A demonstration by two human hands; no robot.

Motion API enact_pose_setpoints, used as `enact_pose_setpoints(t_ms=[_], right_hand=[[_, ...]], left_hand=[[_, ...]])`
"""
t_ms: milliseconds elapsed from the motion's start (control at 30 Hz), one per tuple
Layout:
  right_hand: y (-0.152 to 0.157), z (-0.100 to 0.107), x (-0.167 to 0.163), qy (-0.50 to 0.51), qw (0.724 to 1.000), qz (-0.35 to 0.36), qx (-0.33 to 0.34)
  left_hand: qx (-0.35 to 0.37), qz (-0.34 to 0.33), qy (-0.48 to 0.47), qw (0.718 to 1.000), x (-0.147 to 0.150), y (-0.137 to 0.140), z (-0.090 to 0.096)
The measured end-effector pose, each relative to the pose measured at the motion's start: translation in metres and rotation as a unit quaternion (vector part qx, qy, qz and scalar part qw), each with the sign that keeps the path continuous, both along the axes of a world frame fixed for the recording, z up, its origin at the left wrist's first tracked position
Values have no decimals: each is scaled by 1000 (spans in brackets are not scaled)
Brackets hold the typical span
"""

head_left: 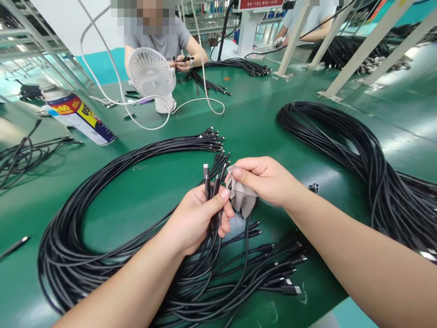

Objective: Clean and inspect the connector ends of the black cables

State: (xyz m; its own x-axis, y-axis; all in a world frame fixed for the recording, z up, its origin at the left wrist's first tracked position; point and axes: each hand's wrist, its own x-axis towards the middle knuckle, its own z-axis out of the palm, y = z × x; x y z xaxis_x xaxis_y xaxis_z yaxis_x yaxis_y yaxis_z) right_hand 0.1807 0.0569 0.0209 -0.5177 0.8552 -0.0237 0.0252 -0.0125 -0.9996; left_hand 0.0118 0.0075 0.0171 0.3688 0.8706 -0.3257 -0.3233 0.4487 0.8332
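Note:
Several black cables with metal-tipped plugs are bunched in my left hand, its fingers wrapped round them just below the plugs. My right hand pinches a grey cloth, which hangs down beside the left fingertips. Part of a cable may be inside the cloth; the folds hide it. Beneath both hands lies a large curved bundle of black cables, with one set of plug ends behind my hands and another set in front at the right.
A second cable bundle lies at the right. A spray can and a white fan with a looping white cord stand at the back left. Across the table a co-worker handles cables. Slanted posts rise at the back right.

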Motion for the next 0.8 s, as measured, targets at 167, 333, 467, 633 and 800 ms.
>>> enact_pose_setpoints(t_ms=[167,333,467,633,800], right_hand=[[1,-2,1,18,998,33,-47],[4,0,0,11,999,-1,31],[3,-1,2,38,999,-5,-22],[4,-2,2,33,997,60,-28],[4,1,3,38,999,28,-10]], left_hand=[[-3,11,-4,1000,-1,0,-2],[-8,4,1,1000,-3,2,0],[-6,6,-3,1000,-2,1,2],[-7,3,-7,1000,0,0,4],[-13,21,-20,999,1,2,5]])
